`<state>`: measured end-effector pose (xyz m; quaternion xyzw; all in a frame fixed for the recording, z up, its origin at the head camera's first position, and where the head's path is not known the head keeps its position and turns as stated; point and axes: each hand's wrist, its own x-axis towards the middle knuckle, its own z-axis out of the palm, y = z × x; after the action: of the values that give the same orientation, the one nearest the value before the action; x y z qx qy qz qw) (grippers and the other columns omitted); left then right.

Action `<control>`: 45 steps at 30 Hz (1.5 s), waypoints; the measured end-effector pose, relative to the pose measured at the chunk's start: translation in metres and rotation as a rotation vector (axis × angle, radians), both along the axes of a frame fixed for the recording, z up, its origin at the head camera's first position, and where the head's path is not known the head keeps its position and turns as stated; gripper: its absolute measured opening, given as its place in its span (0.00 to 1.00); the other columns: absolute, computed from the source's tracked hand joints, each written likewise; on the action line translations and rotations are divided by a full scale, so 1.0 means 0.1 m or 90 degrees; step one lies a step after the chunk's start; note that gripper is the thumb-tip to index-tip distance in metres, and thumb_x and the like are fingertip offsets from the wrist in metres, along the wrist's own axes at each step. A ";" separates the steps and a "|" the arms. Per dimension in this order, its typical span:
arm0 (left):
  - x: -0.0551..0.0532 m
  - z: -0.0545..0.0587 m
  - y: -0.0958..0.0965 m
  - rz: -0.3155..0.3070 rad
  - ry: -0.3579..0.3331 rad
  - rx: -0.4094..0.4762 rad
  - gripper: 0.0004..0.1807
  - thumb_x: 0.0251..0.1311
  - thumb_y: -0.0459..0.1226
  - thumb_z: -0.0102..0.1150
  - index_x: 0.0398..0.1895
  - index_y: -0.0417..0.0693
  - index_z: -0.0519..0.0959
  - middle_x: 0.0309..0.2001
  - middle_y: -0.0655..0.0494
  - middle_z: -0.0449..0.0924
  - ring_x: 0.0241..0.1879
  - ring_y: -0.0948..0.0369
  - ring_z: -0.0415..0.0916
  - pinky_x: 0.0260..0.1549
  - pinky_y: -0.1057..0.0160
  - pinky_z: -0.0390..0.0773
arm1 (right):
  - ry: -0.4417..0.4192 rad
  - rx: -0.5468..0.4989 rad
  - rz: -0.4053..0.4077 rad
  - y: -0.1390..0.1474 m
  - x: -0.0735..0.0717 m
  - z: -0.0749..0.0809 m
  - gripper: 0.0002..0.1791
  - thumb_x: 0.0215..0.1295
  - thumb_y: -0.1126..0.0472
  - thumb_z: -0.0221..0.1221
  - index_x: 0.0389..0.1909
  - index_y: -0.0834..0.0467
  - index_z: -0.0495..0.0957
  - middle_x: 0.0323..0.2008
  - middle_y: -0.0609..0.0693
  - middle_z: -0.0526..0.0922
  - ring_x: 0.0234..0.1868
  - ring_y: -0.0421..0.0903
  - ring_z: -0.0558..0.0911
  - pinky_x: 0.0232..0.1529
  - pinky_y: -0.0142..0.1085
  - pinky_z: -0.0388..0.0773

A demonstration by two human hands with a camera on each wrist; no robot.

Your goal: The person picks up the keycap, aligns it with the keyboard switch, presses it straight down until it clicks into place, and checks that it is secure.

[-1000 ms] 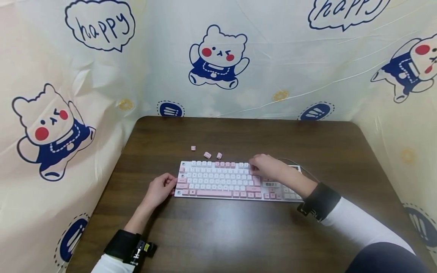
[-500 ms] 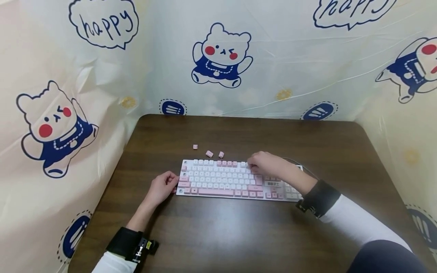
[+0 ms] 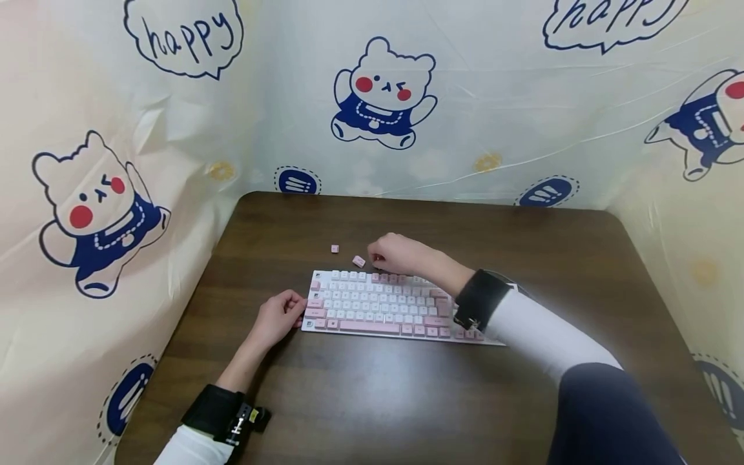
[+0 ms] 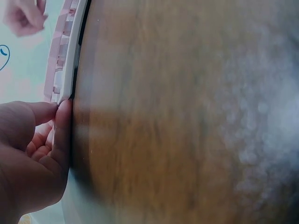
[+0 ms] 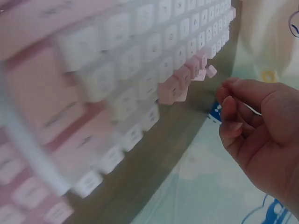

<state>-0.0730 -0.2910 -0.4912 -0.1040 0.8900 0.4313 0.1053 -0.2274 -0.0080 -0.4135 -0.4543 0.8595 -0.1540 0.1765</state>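
A white and pink keyboard [image 3: 360, 307] lies on the brown table, its left end between the thumb and fingers of my left hand [image 3: 278, 318]. The left wrist view shows this pinch on the keyboard's edge [image 4: 70, 70]. Behind the top row, my right hand [image 3: 401, 253] hovers with bent fingers, next to a loose pink keycap [image 3: 358, 261]. Another pink keycap [image 3: 334, 248] lies farther left. In the right wrist view the thumb and fingertips of the right hand [image 5: 261, 126] come close together; whether a keycap sits between them cannot be made out.
The wooden table [image 3: 372, 394] extends in front of and behind the keyboard. A thin cable [image 3: 511, 279] runs off behind the keyboard's right part, partly covered by the right arm. A printed cloth [image 3: 476, 90] hangs around the table's back and sides.
My right hand has left the right part of the keyboard's top row and moved left to the loose keycaps, covering where the rightmost one lay. The left hand keeps its hold.
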 end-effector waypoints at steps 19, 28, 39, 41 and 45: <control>-0.01 0.01 -0.01 -0.010 0.007 -0.008 0.09 0.76 0.38 0.58 0.43 0.39 0.81 0.29 0.51 0.78 0.27 0.59 0.78 0.28 0.66 0.79 | 0.025 0.113 -0.042 -0.50 -0.14 -0.18 0.11 0.78 0.59 0.58 0.55 0.60 0.76 0.41 0.52 0.83 0.39 0.46 0.80 0.44 0.38 0.80; 0.00 -0.01 -0.01 -0.008 -0.002 -0.007 0.09 0.76 0.38 0.58 0.44 0.40 0.81 0.29 0.52 0.78 0.28 0.59 0.78 0.29 0.66 0.79 | 0.014 0.126 -0.050 -0.45 -0.14 -0.24 0.09 0.79 0.57 0.57 0.52 0.57 0.76 0.42 0.52 0.83 0.39 0.46 0.80 0.45 0.38 0.79; 0.00 0.02 -0.01 -0.009 -0.010 -0.010 0.10 0.76 0.38 0.58 0.44 0.39 0.81 0.29 0.51 0.78 0.29 0.58 0.78 0.30 0.65 0.79 | -0.055 0.134 -0.096 -0.20 -0.22 -0.22 0.12 0.78 0.55 0.58 0.54 0.57 0.79 0.42 0.51 0.83 0.41 0.47 0.80 0.46 0.40 0.80; -0.01 0.02 -0.01 -0.006 -0.008 -0.011 0.10 0.76 0.38 0.58 0.44 0.39 0.81 0.29 0.51 0.78 0.29 0.58 0.77 0.30 0.65 0.79 | -0.072 0.127 -0.095 -0.15 -0.23 -0.24 0.13 0.78 0.54 0.59 0.54 0.57 0.79 0.42 0.51 0.83 0.41 0.47 0.80 0.47 0.40 0.79; -0.02 0.01 0.01 -0.006 -0.004 -0.010 0.10 0.76 0.39 0.58 0.45 0.39 0.81 0.30 0.51 0.78 0.28 0.60 0.78 0.30 0.67 0.79 | -0.090 0.119 -0.078 -0.09 -0.23 -0.27 0.11 0.76 0.57 0.60 0.53 0.57 0.80 0.42 0.52 0.83 0.42 0.48 0.79 0.46 0.40 0.78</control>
<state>-0.0749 -0.2904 -0.4903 -0.1020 0.8935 0.4235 0.1094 -0.2507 -0.0167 -0.4408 -0.3709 0.8814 -0.1156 0.2687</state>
